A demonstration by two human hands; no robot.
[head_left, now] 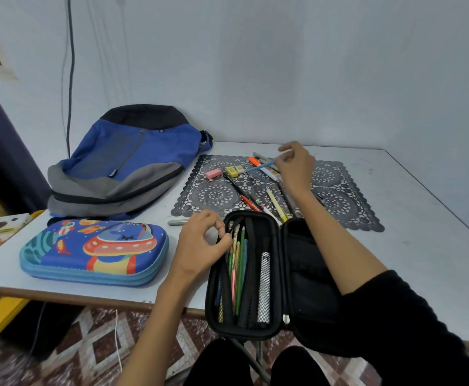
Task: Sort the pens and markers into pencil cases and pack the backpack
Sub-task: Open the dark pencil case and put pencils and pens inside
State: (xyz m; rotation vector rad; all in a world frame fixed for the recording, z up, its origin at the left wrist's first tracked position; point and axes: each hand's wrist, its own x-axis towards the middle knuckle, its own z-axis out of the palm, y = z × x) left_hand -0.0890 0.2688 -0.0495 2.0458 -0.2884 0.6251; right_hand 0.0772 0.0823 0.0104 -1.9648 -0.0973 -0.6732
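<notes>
A person at a white table (411,246) sorts pens into an open case.
At far left a blue and grey backpack (127,160) lies flat, a closed cartoon pencil case (94,252) in front of it. The left hand (202,243) curls its fingers and pinches the tops of the pencils (238,263) in the open black pencil case (266,235). Further right, the right hand (297,168) pinches a blue pen (258,166) above loose pens and erasers on a lace mat (339,196).
</notes>
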